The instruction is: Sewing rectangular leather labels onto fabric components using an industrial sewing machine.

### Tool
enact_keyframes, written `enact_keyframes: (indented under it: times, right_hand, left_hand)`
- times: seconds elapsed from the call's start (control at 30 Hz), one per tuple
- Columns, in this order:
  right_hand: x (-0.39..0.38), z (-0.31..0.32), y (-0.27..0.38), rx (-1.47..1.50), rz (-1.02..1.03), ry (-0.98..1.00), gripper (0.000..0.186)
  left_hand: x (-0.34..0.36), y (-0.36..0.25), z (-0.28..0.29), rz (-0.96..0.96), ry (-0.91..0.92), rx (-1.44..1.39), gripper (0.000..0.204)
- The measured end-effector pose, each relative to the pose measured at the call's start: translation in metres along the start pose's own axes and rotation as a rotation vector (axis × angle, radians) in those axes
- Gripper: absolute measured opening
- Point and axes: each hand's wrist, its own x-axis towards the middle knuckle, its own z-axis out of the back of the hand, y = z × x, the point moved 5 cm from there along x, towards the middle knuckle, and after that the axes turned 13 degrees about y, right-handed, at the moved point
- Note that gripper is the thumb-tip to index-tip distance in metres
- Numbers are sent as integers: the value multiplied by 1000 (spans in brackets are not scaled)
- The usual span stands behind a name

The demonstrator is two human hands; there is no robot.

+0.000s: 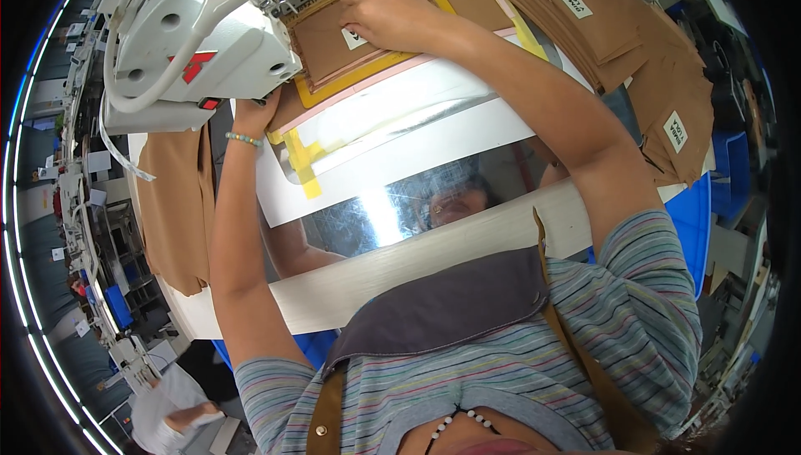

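Observation:
My right hand (390,17) rests over a brown panel (321,42) that lies inside a yellow-edged frame (380,65). Its fingers are bent and drawn together beside a white label (353,38) on the panel; whether they pinch anything is hidden. My left hand (254,113), with a beaded bracelet at the wrist, is at the near left corner of the frame assembly, next to a brown edge. The white sewing machine head (204,59) covers most of its fingers. Under the frame lies a white and clear sheet (400,125) with yellow tape (304,163).
Stacked brown pieces (576,21) with white labels fan out at the far right, and more brown pieces (672,121) lie nearer. Other brown pieces (177,205) hang over the table's left edge. A shiny metal plate (375,217) borders the pale table edge (417,255). Blue bins (730,175) stand right.

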Motion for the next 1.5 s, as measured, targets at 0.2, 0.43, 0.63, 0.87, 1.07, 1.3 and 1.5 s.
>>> enact_keyframes:
  times: [0.2, 0.43, 0.63, 0.87, 1.07, 1.3, 1.5]
  right_hand:
    - [-5, -3, 14, 184, 143, -28, 21]
    - [-4, -7, 15, 205, 145, 34, 23]
    - [-4, -6, 16, 211, 126, 24, 23]
    - [-3, -6, 22, 210, 192, 57, 25]
    - [-4, -11, 36, 100, 312, 215, 42]
    - [-5, -9, 38, 114, 278, 260, 46]
    - [-5, -7, 39, 103, 267, 258, 49]
  left_hand:
    - [65, -28, -10, -81, -23, -10, 24]
    - [68, -23, -7, 33, 7, 42, 30]
    - [31, 46, 45, 127, -41, 231, 30]
    - [-20, 78, 48, 110, 40, 624, 32]
    - [10, -20, 4, -214, 142, 250, 36]
    - [26, -66, 9, -224, 112, -24, 52]
    - [24, -60, 0, -243, 101, 283, 49]
